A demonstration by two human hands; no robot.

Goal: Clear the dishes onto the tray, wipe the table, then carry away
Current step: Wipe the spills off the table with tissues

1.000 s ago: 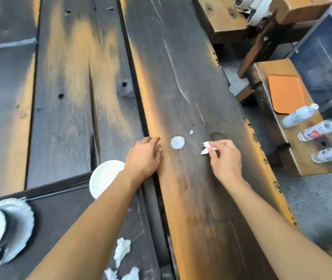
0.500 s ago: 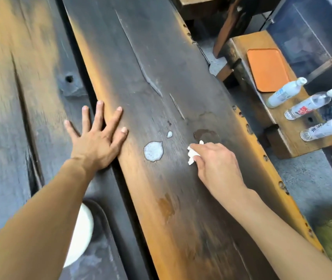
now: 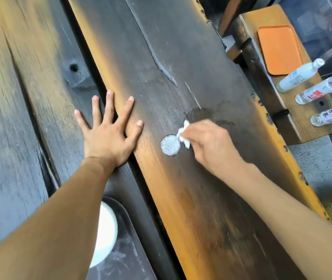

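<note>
A white, foamy puddle (image 3: pixel 170 145) lies on the dark plank table (image 3: pixel 181 57). My right hand (image 3: pixel 209 145) pinches a crumpled white tissue (image 3: pixel 183 135) whose edge touches the puddle's right rim. A darker damp smear sits just beyond the tissue. My left hand (image 3: pixel 108 130) rests flat on the wood left of the puddle, fingers spread, holding nothing. At the bottom, a corner of the dark tray (image 3: pixel 128 249) shows with a white dish (image 3: pixel 105 235) on it, partly hidden by my left forearm.
A gap runs between the planks under my left hand. Right of the table stands a low wooden bench (image 3: pixel 262 81) with an orange tray (image 3: pixel 278 49) and three plastic bottles (image 3: pixel 300 74) lying on it. Concrete floor lies below the table's right edge.
My right hand has slid the tissue left until it touches the large puddle; the small droplet beside it is gone. My left hand opened flat on the wood. The view shifted closer.
</note>
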